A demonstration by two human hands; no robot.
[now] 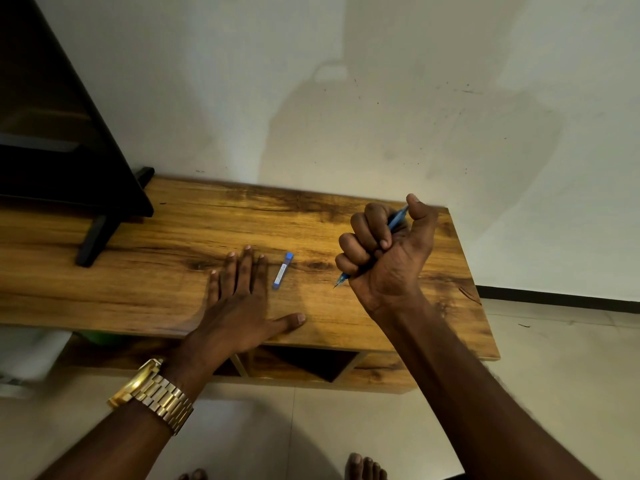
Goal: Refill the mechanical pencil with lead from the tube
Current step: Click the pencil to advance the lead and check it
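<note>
The left hand (239, 299) lies flat on the wooden tabletop (156, 244), fingers straight and spread, holding nothing, near the front edge and about midway along it. Just beside its fingertips, apart from them, lies the lead tube (283, 271), a slim blue-and-white case flat on the wood. Its long axis runs from the front edge toward the wall, leaning slightly right, with the blue cap at the far end.

Further right, toward the right edge, the right hand (384, 251) is fisted around the blue mechanical pencil (398, 218), with the thumb over its upper end. The pencil runs on a diagonal: its fine tip points down and left toward the tabletop, and its button end points up and right toward the wall.

The step in hand looks like opening the pencil's top. To do it well, the person should keep the barrel steady, ease the cap off with the thumb rather than jerk it, and then bring the flat hand across to pick up the tube by its middle.
</note>
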